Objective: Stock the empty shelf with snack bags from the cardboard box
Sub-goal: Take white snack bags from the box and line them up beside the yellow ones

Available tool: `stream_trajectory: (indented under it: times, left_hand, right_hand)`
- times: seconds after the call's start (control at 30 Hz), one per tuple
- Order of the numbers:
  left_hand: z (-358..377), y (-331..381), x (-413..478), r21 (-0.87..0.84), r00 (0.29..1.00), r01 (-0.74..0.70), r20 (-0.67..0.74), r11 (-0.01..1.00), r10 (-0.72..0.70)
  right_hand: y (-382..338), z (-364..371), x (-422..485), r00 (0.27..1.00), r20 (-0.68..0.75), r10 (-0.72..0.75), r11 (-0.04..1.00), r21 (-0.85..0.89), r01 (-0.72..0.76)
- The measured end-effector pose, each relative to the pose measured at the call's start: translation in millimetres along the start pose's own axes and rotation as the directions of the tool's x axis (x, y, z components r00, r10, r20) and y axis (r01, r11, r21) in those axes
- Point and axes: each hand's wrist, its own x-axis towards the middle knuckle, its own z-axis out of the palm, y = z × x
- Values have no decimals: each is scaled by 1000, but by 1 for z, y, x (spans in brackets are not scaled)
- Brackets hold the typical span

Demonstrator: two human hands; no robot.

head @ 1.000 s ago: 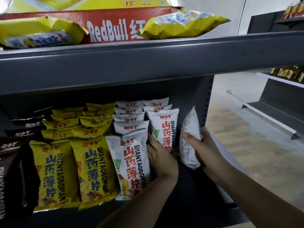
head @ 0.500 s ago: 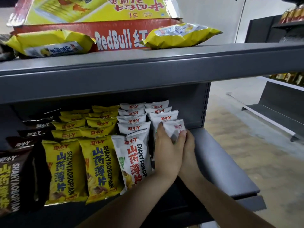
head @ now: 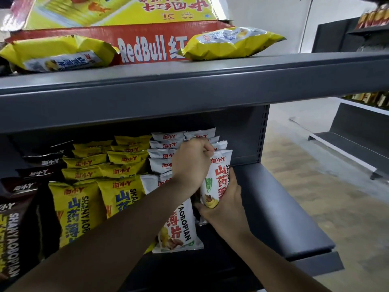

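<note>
A white snack bag [head: 219, 175] with red characters stands upright at the front of the right-hand white row on the grey shelf [head: 280, 207]. My right hand [head: 223, 209] cups its lower part from below and the right. My left hand [head: 190, 165] is fisted on its top edge. Beside it, another white bag [head: 179, 226] leans at the front of the neighbouring row. Rows of white bags [head: 166, 148], yellow bags [head: 80, 205] and dark brown bags [head: 14, 228] fill the shelf to the left.
The shelf above [head: 210, 81] carries a red RedBull cardboard box [head: 147, 47] with two yellow bags [head: 229, 43] lying in front of it. Right of the white bags lies bare grey shelf. More grey shelving [head: 357, 140] stands across a tiled aisle at the right.
The white bag has been turned from side-on to face front and set upright in the row. My left hand moved from the bags' side up onto its top edge.
</note>
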Motion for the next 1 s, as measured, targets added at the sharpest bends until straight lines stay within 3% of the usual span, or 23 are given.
stream_trajectory:
  times: [0.13, 0.47, 0.6, 0.77, 1.0]
  left_hand:
    - [-1, -9, 6, 242, 997, -43, -49, 969, 57]
    - [2, -15, 12, 251, 996, -89, 46, 964, 80]
    - [3, -12, 16, 299, 986, -144, 118, 943, 113]
    - [9, -20, 18, 523, 941, -311, 285, 793, 181]
    - [13, -24, 17, 615, 932, -360, 270, 701, 241]
  right_hand:
    - [5, 0, -3, 999, 38, -25, 996, -80, 28]
    - [3, 13, -5, 999, 2, -51, 964, -261, 50]
    - [7, 1, -3, 983, 167, -78, 963, -243, 118]
    - [9, -12, 5, 962, 271, -29, 981, -177, 80]
    - [12, -3, 5, 986, 162, -25, 956, -286, 71]
